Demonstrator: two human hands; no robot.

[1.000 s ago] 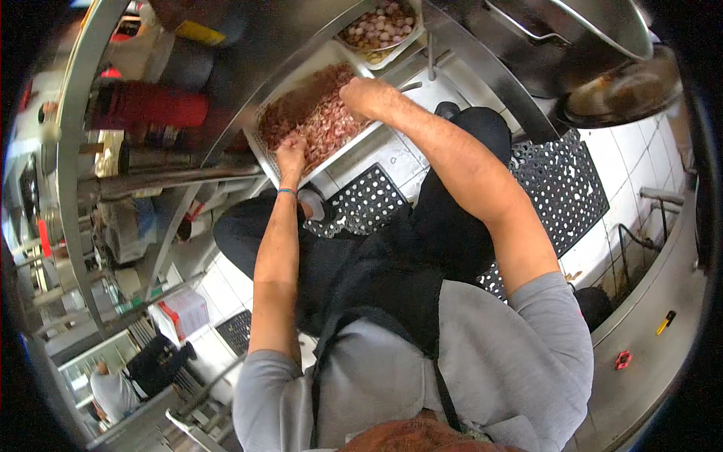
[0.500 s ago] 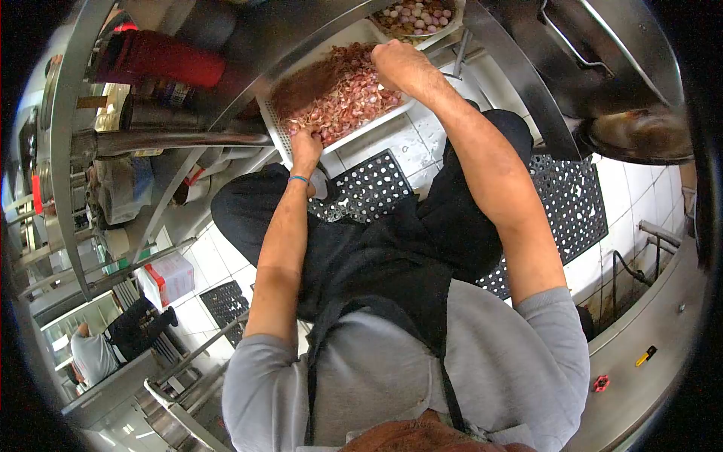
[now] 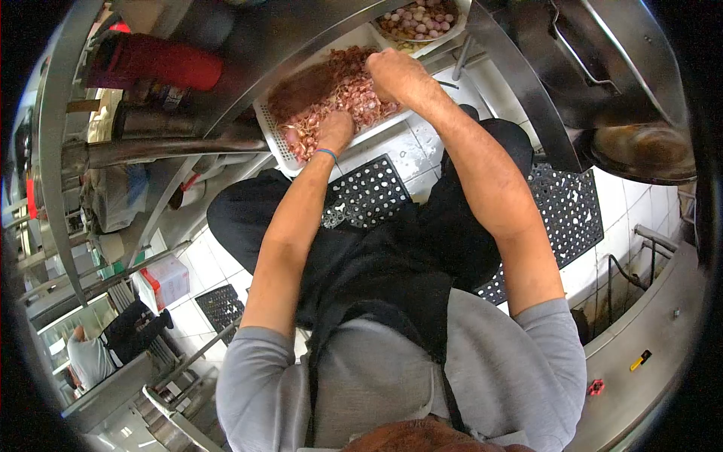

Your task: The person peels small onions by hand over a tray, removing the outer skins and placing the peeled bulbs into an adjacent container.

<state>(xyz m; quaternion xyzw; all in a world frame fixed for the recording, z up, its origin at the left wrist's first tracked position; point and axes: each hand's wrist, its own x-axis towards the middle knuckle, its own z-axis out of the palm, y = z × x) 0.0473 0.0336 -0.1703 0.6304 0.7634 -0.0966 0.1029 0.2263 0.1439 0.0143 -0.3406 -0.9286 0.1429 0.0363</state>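
A white perforated crate (image 3: 285, 160) holds a layer of small reddish-pink shallots (image 3: 310, 129), with brown-red loose skins (image 3: 301, 92) heaped along its far side. My left hand (image 3: 337, 129), a blue band at its wrist, reaches down into the shallots near the crate's front edge. Its fingers are hidden below the hand. At the crate's right end, my right hand (image 3: 395, 74) is curled closed over the shallots. What its fingers hold is out of sight beneath it.
A round bowl of peeled shallots (image 3: 418, 21) stands beyond the crate's right end. Steel framing (image 3: 520, 83) curves close to my right arm. Black perforated mats (image 3: 367, 192) lie on the white tiled floor. At the lower left a person (image 3: 94, 360) is farther off.
My left hand has moved right and slightly up over the shallots, away from the crate's left corner. My right hand stays at the right end, shifted slightly left.
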